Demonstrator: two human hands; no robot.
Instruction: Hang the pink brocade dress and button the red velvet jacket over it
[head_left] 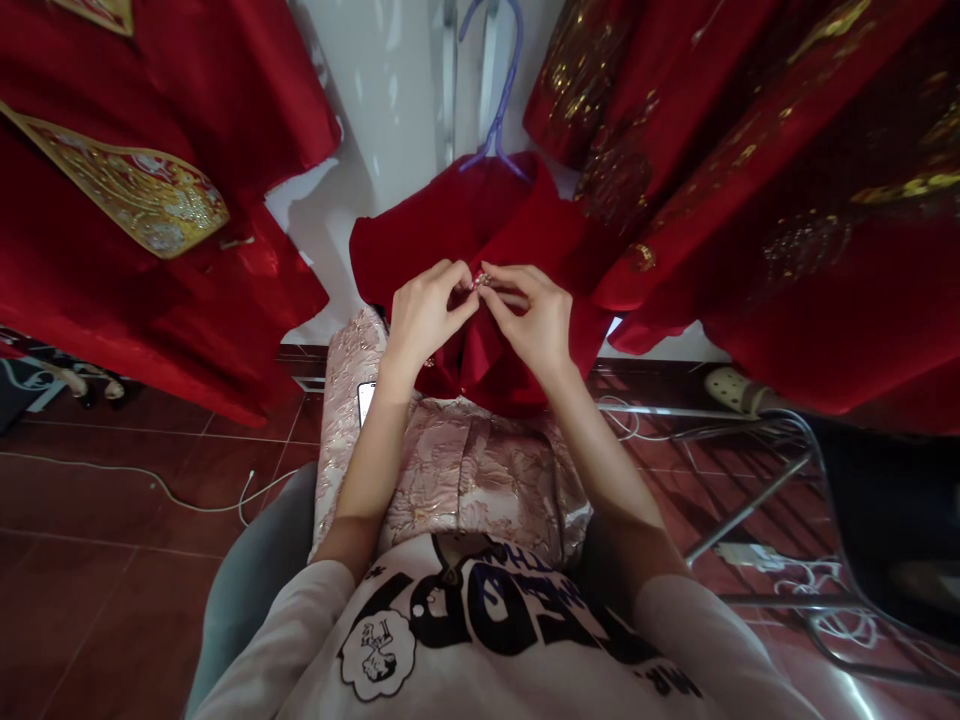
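A dark red garment (420, 225) hangs in front of me from a purple hanger (499, 115), its lower part resting over my lap. At the garment's front, my left hand (427, 312) and my right hand (538, 318) meet with their fingertips. Between them sits a small shiny beaded ornament (481, 281), pinched from the left and the right. The fingers partly cover it, so how it joins the cloth is hidden. Another small gold ornament (429, 361) shows on the garment below my left wrist.
Pink brocade fabric (442, 470) lies across my lap, with a phone (365, 402) by my left forearm. Red embroidered garments (165, 200) hang on both sides. At right stand a black metal-legged chair (877, 510) and a clog (731, 390). A cable (172, 497) crosses the tiled floor.
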